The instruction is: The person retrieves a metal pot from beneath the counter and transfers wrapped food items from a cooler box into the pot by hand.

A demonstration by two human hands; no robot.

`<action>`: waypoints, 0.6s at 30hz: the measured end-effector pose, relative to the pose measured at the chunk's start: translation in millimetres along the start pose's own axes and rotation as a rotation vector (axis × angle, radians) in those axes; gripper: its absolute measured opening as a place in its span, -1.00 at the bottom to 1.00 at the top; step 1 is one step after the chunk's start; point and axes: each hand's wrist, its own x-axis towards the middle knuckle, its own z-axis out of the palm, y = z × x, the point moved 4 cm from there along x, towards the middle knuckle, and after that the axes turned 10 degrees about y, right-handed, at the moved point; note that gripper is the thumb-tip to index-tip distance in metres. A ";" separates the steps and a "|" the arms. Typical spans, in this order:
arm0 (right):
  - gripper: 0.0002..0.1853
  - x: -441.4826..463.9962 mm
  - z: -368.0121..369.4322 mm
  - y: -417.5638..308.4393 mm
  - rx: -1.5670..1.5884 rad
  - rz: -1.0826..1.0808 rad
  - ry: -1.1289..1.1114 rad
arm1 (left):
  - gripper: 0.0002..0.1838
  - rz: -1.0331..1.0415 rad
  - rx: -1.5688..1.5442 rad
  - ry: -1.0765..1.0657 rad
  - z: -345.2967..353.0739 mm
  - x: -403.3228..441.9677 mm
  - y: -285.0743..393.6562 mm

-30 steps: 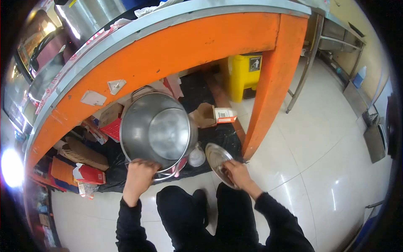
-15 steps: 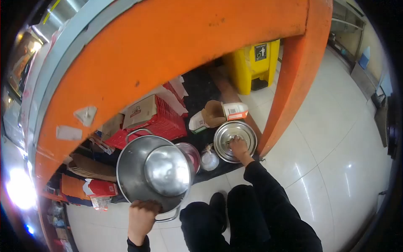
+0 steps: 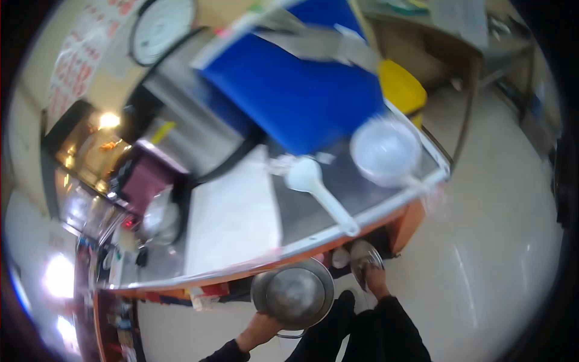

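1. The left hand (image 3: 263, 329) is closed over the near-left rim of the metal pot (image 3: 295, 297); blur hides how its fingertips sit.
2. The right hand (image 3: 377, 281) has its fingers gathered at the middle of the metal lid (image 3: 363, 259); whether they pinch a knob cannot be told.
3. The pot, mouth up, is left of the lid and just off the near edge of the desk (image 3: 295, 214). The two are apart; whether the pot bears on anything cannot be told.
4. The pot looks stiff and fairly bulky, so a rim grip on one side would likely let it tip. Its near loop handle (image 3: 292, 333), with a grip opposite, should carry it more evenly.
5. The lid, held tilted, looks light and rigid; its smooth metal could slip if wet. The middle is the best hold.
6. Farther out, a white scoop (image 3: 304, 176) and a white bowl (image 3: 386, 151) lie on the desk.
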 end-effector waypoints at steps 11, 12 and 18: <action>-0.85 -114.6 -370.0 -138.5 0.328 -0.229 -0.212 | -0.89 -0.558 -0.252 -0.364 -29.8 -233.4 80.3; -0.81 -105.6 -396.9 -165.2 0.439 -0.295 -0.225 | -0.89 -0.656 -0.286 -0.419 -33.5 -251.1 86.9; -0.74 -22.8 -472.4 -373.0 0.382 -0.812 -0.370 | -0.81 -1.032 -0.382 -0.353 -49.7 -333.8 103.6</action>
